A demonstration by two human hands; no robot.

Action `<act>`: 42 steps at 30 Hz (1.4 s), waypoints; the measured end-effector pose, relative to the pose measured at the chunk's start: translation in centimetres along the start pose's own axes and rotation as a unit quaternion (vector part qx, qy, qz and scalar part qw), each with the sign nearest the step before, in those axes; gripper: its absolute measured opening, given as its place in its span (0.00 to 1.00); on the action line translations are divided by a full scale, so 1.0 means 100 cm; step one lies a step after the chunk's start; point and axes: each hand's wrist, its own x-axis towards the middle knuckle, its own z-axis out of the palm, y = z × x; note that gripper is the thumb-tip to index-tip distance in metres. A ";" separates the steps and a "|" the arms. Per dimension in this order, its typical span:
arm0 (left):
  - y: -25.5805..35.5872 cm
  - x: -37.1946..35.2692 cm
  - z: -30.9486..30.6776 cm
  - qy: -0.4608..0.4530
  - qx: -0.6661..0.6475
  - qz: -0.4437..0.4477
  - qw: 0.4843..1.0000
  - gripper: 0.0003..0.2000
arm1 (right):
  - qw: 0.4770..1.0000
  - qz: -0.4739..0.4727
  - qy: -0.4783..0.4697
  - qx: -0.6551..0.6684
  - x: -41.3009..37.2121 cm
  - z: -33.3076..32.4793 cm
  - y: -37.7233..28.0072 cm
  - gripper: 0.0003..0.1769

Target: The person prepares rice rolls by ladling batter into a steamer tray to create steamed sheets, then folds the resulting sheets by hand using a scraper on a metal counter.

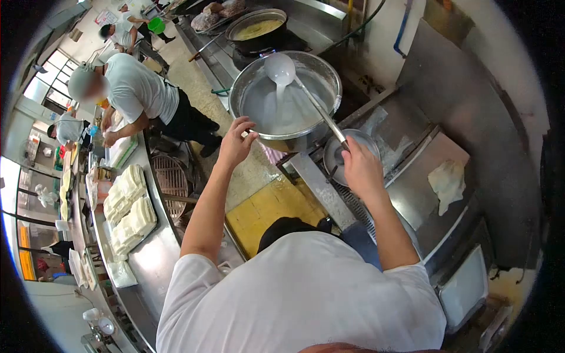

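My right hand is closed around the long handle of a metal ladle. The ladle's round scoop is raised over a large metal bowl, and whitish liquid streams from it into the pale liquid below. At the bowl's near left rim, my left hand has its fingers bent and seems to grip the edge. Below my right hand sits a smaller round metal pan, partly covered by the hand and the handle.
Behind the bowl stands a wide pot of yellowish liquid on the stove. A crumpled cloth lies on the steel surface at right. White wrapped slabs fill a tray on the left counter, where a co-worker bends over. More people are farther back.
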 end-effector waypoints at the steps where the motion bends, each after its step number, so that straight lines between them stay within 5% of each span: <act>1: -0.002 0.000 0.001 0.000 -0.009 -0.002 1.000 0.16 | 1.000 -0.001 0.005 -0.007 0.002 -0.001 -0.002 0.22; 12: -0.014 -0.008 0.008 0.038 -0.056 0.010 0.998 0.18 | 0.988 -0.022 -0.057 -0.145 0.061 -0.005 -0.064 0.10; 20: -0.029 -0.006 0.017 0.082 -0.095 0.055 0.991 0.17 | 0.996 0.050 -0.075 -0.023 0.099 0.027 -0.065 0.17; 21: -0.030 -0.005 0.020 0.081 -0.096 0.053 0.991 0.17 | 0.994 0.074 -0.069 -0.032 0.088 0.024 -0.067 0.17; 23: -0.037 -0.002 0.028 0.096 -0.112 0.067 0.987 0.16 | 0.987 0.044 0.088 0.127 0.056 0.021 -0.070 0.25; 25: -0.034 -0.004 0.027 0.095 -0.132 0.085 0.983 0.16 | 0.981 0.129 0.050 0.135 0.017 0.012 -0.068 0.32; 27: -0.039 -0.002 0.030 0.084 -0.115 0.088 0.986 0.17 | 0.979 0.130 0.063 0.146 -0.028 0.024 -0.037 0.30; 31: -0.047 0.003 0.035 0.066 -0.125 0.103 0.985 0.21 | 0.940 0.277 0.028 0.197 -0.133 0.027 0.038 0.31; 37: 0.017 -0.076 0.036 0.071 -0.178 0.102 0.976 0.25 | 0.873 0.441 0.120 0.168 -0.295 -0.018 0.170 0.26; 42: 0.058 -0.164 0.090 -0.064 -0.212 0.098 0.970 0.22 | 0.816 0.535 0.201 0.085 -0.409 -0.085 0.267 0.24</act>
